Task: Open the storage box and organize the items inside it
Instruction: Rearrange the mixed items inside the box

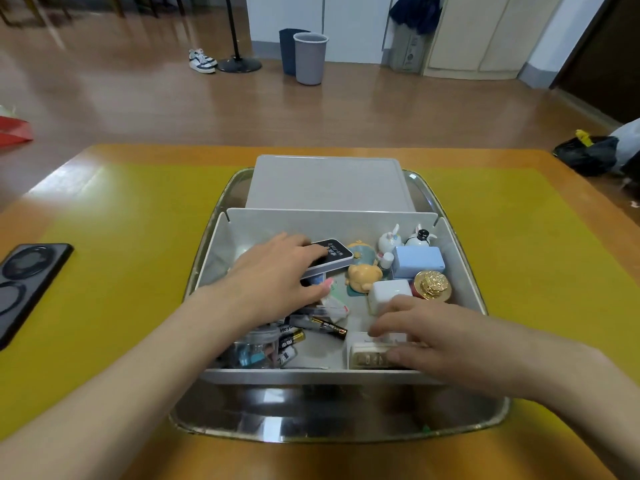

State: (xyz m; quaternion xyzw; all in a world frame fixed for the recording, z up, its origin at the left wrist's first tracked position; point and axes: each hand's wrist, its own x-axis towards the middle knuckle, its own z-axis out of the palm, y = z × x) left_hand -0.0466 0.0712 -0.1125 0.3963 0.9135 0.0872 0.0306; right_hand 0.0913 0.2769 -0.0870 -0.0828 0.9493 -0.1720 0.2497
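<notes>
The grey storage box [332,223] stands open on a metal tray [311,420], with its lid [327,183] lying flat behind it. My left hand [273,275] grips a black-and-white Wi-Fi device [332,252] at the box's middle left. My right hand [426,336] rests on a small cream case [367,356] at the front right corner. Batteries [294,339], a clear jar [256,348], a bear figure [363,277], a white cube [389,292], a blue box [417,261], a gold ornament [433,284] and two small figurines [403,237] fill the rest.
The tray sits on a yellow mat [121,271] over a wooden table. A black phone [26,282] lies at the table's left edge. Beyond the table are two bins [306,57], shoes [202,60] and a stand base on the floor.
</notes>
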